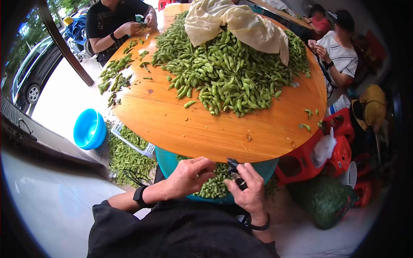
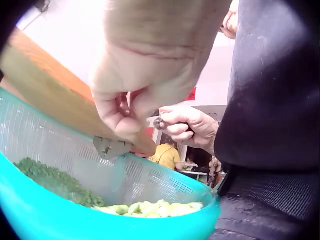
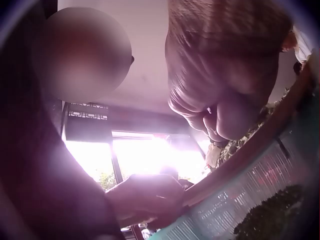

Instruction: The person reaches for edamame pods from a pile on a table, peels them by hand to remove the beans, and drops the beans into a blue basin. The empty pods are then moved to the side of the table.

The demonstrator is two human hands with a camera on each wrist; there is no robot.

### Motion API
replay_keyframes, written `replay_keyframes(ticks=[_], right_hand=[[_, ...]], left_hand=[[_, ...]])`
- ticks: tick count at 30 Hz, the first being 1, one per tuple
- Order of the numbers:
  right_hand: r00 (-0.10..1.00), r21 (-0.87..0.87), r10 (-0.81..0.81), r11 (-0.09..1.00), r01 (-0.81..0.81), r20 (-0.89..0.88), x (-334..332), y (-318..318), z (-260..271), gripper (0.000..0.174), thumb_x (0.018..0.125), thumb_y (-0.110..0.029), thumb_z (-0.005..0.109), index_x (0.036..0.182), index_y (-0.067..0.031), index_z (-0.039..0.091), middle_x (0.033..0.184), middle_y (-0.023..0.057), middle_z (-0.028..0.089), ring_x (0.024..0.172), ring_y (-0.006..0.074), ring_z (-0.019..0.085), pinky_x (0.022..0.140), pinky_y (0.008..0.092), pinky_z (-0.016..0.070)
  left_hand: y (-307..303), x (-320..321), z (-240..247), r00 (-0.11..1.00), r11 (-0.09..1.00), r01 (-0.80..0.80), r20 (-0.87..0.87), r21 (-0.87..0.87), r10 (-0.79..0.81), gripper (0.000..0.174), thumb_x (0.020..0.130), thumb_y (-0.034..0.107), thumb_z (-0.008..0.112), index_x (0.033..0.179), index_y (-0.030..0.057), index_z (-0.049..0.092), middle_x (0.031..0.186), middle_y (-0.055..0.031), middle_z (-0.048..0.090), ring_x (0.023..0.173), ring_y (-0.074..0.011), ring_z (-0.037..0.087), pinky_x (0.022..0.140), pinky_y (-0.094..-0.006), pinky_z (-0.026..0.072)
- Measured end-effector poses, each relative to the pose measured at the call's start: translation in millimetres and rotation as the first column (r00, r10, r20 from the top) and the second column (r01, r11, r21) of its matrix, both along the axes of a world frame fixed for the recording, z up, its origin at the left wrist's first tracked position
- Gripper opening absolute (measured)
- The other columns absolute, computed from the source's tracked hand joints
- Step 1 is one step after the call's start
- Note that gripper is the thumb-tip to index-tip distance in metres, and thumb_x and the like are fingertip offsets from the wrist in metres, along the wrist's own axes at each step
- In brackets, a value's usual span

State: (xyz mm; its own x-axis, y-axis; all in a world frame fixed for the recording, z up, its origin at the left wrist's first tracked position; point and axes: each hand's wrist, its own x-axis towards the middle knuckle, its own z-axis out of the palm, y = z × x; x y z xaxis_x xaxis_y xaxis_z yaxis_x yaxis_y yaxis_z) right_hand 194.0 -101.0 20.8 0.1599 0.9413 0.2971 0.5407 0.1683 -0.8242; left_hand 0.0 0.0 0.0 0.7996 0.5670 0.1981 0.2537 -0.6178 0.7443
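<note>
In the head view my left hand [image 1: 189, 176] is over a basin of green soybean pods, its fingers curled in toward the thumb. The left wrist view shows its fingertips close together; I cannot tell whether a pod is between them. My right hand [image 1: 249, 187], just to the right, grips a small black-and-metal tool [image 1: 232, 163], thumb and fingers bent around it. The tool's dark rounded end [image 2: 159, 123] pokes out of the right fist in the left wrist view. Beneath both hands, the turquoise basin [image 1: 269, 169] holds trimmed-looking pods [image 1: 213, 188].
A large heap of soybean pods [image 1: 228, 73], partly under a cream cloth [image 1: 241, 21], covers much of the wooden table [image 1: 180, 129]. Blue tubs [image 1: 89, 129] and more pods [image 1: 124, 159] lie left on the floor. Red stools [image 1: 340, 157] stand right. People sit across the table.
</note>
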Motion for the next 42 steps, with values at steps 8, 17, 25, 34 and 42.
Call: replay_keyframes(ticks=[8,17,25,34,42], right_hand=[[0.855,-0.008,-0.332,0.933,0.359,-0.398,41,-10,8,0.015,0.086,0.003,0.063,0.101,0.0056,0.06,0.082,0.0022,0.052,0.057,0.0072,0.05,0.045,0.023,0.0395],[0.615,0.177,-0.703,0.698,0.694,0.358,101,-47,-2,0.023,0.088,-0.003,0.064,0.107,0.01,0.059,0.091,0.0241,0.061,0.082,0.0411,0.061,0.072,0.0438,0.0482],[0.878,0.103,-0.424,0.906,0.411,0.222,46,-2,13,0.016,0.084,0.003,0.062,0.1,0.0061,0.064,0.081,0.0182,0.061,0.074,0.034,0.062,0.066,0.0373,0.0495],[0.856,0.084,-0.475,0.88,0.468,0.206,63,-23,4,0.016,0.084,0.005,0.06,0.1,0.0058,0.063,0.081,0.0174,0.061,0.071,0.0323,0.062,0.064,0.0366,0.0487],[0.875,0.023,-0.408,0.908,0.417,0.26,50,-12,9,0.017,0.083,0.002,0.062,0.099,0.0048,0.065,0.081,0.0169,0.062,0.074,0.0325,0.064,0.065,0.0374,0.0495]], left_hand=[[54,11,38,0.986,0.992,-0.08,0.152,0.098,0.064,0.037,0.081,-0.006,0.068,0.115,0.0022,0.056,0.111,-0.0123,0.062,0.084,-0.0221,0.068,0.067,-0.0296,0.0574],[163,0,13,0.943,0.874,-0.277,-0.061,0.399,0.327,0.014,0.079,0.012,0.071,0.087,0.0016,0.064,0.08,-0.0124,0.059,0.081,-0.0315,0.061,0.073,-0.0416,0.0496],[171,-14,10,0.913,0.843,-0.353,-0.046,0.406,0.405,0.003,0.082,0.004,0.062,0.084,0.0046,0.06,0.084,-0.0125,0.058,0.085,-0.0333,0.06,0.073,-0.0438,0.0485],[167,-114,102,0.586,0.896,-0.135,-0.695,0.423,0.416,0.018,0.086,0.021,0.066,0.081,0.0045,0.071,0.076,-0.0152,0.064,0.082,-0.0332,0.063,0.073,-0.0422,0.0487],[217,-34,51,0.93,0.937,-0.17,-0.266,0.304,0.255,0.013,0.084,0.015,0.066,0.089,0.0034,0.067,0.08,-0.0135,0.065,0.077,-0.0331,0.063,0.069,-0.0429,0.0496]])
